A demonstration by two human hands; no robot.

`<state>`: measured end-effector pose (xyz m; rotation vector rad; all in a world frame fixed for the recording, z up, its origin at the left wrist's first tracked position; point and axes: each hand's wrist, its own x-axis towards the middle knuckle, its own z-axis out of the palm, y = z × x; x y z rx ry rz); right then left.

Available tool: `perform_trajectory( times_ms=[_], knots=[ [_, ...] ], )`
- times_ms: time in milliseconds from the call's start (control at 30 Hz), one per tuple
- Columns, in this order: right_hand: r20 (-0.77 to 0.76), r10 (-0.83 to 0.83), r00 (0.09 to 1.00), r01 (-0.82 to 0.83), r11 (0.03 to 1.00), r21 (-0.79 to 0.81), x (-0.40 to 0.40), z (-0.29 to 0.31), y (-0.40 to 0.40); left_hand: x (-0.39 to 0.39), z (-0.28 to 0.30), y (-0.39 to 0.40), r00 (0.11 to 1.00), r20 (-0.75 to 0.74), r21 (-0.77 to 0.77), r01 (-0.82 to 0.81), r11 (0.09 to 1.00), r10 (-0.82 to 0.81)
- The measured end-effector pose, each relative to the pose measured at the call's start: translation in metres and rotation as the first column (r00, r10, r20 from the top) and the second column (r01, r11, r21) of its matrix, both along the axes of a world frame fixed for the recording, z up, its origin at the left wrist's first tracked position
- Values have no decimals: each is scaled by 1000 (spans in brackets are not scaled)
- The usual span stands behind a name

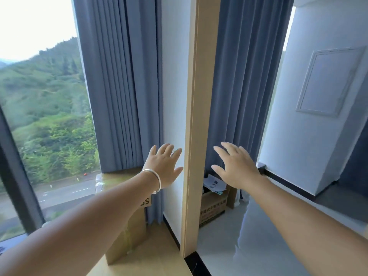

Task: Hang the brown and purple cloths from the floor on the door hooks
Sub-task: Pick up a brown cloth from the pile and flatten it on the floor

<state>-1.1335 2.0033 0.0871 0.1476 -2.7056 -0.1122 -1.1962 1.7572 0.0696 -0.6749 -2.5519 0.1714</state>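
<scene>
Left hand (164, 166) and right hand (236, 166) — fingers spread, holding nothing — flank the wooden post's (196, 116) edge.

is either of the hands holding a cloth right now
No, the left hand and the right hand are both spread open in the air with nothing in them.

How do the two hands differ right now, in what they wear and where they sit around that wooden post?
The left hand has a silver bracelet at its wrist; the right hand wears none. The left hand lies in front of the white wall, left of the wooden post; the right hand is in front of the blue curtain, right of the post. Both are open, fingers spread, holding nothing.
</scene>
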Motion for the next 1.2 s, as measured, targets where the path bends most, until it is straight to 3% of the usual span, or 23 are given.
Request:
perform_trajectory(
  times_ms=[367,700,967,1200],
  knots=[
    [-2,206,979,-206,978,25,-211,26,-127,-151,21,-139,974,-85,10,-211,977,211],
    [7,466,885,-466,885,19,-313,13,-264,-189,0,-270,880,-30,54,-472,880,474],
    [72,725,685,-727,687,4,-376,-25,-380,-179,-39,-349,698,63,44,-716,696,714],
    [190,906,378,-923,385,1,-414,-84,-488,-153,-87,-400,382,144,38,-924,380,913]
  ],
)
